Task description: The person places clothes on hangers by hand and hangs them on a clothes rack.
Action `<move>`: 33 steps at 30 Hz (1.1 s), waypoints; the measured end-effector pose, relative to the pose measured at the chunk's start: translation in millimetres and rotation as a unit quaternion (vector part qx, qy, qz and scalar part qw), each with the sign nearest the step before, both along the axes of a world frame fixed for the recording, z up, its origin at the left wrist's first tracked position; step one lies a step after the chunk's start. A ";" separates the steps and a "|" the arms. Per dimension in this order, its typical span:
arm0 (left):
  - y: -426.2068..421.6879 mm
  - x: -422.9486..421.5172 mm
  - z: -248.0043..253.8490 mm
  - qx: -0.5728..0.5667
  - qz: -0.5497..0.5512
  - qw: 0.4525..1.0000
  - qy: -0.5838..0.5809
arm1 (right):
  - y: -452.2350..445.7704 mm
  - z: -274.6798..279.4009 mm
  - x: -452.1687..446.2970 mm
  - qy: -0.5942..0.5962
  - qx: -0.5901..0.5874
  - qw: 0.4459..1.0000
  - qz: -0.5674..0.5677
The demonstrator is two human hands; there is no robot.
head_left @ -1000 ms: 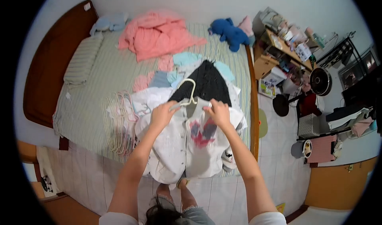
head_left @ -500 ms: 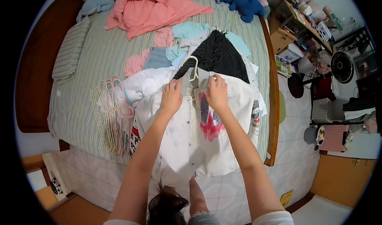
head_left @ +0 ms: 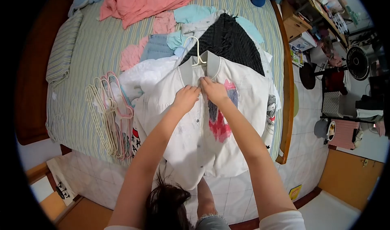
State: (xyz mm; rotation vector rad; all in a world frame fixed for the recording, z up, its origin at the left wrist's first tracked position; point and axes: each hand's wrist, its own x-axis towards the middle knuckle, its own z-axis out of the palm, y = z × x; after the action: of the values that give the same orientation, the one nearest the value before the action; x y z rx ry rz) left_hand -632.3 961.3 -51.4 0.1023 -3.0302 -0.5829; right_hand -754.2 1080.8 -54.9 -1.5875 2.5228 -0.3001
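Observation:
A white jacket (head_left: 174, 136) with a grey collar and a pink-and-grey patch lies on the clothes at the bed's front edge. A cream hanger (head_left: 198, 51) sits in its neck, its hook pointing up. My left hand (head_left: 187, 98) and my right hand (head_left: 213, 91) are close together at the top of the jacket's front opening, below the collar. The fingers of both are closed on the jacket's front edges; the fingertips are partly hidden. Beyond the collar lies a black textured garment (head_left: 229, 41).
Several hangers (head_left: 107, 116) lie left on the striped bed (head_left: 85, 67). Behind the jacket are a denim piece (head_left: 156, 48), turquoise clothes (head_left: 195, 14) and a pink blanket (head_left: 150, 2). To the right stand a wooden bed rail (head_left: 287, 108) and a fan (head_left: 357, 63).
Both hands have left the collar and come together lower, at the front opening. The jacket now lies flatter with its collar uncovered. The view has shifted down toward the jacket.

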 end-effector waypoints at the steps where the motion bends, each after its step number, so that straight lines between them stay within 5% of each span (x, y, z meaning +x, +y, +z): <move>1: -1.0 -1.9 -3.9 0.021 0.005 1.000 -0.022 | -3.6 0.5 -0.3 0.013 0.020 1.000 0.001; 6: -5.9 -5.4 -10.6 0.102 0.038 0.993 -0.052 | -16.1 14.6 0.1 0.035 0.089 0.995 -0.015; 16: -25.1 -6.4 -6.8 0.310 0.132 0.938 -0.080 | 24.3 36.2 12.0 -0.200 -0.137 0.968 0.058; 19: -32.6 -16.5 -6.3 0.535 0.235 0.774 -0.245 | 24.8 33.2 29.8 -0.247 -0.172 0.949 0.095; 25: -26.6 -2.1 -1.0 0.684 0.223 0.667 -0.195 | 29.5 30.7 55.4 -0.396 -0.178 0.895 -0.104; 27: -27.8 3.6 -4.1 0.675 0.199 0.683 -0.196 | 27.8 28.5 53.5 -0.427 -0.196 0.868 -0.163; 33: -18.7 9.2 -4.6 0.658 0.200 0.706 -0.167 | 22.0 22.2 42.7 -0.347 -0.235 0.907 -0.046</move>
State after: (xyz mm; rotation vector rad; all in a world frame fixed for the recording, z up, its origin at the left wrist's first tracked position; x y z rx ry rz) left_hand -623.1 942.5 -56.0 0.9220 -1.9417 -2.6329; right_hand -711.5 1102.8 -32.7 -1.1635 2.0293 -1.3081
